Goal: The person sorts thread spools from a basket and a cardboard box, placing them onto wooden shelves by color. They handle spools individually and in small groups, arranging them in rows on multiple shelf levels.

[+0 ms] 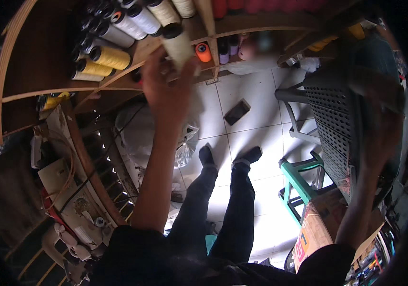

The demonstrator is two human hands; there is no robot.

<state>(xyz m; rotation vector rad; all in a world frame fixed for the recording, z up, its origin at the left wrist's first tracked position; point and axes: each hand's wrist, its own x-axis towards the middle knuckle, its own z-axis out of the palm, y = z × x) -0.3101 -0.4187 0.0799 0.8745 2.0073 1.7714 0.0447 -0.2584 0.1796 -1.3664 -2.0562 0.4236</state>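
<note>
My left hand (168, 88) is raised in front of the wooden shelf, its fingers closed round a cream thread spool (178, 45) with a black end. The spool is tilted and slightly blurred, close to other spools of white thread (130, 26) and yellow thread (111, 57) lying in the compartment. My right hand (380, 121) is far to the right, over a dark perforated plastic basket (330, 119). It is dim and smeared, so its fingers and anything in them do not show clearly.
An orange spool (203, 52) stands in the adjoining compartment. On the white tiled floor lies a phone (237, 112), ahead of my feet. A green stool (301, 178) and a cardboard box (316, 229) stand at right. A sewing machine-like beige device (77, 205) is at left.
</note>
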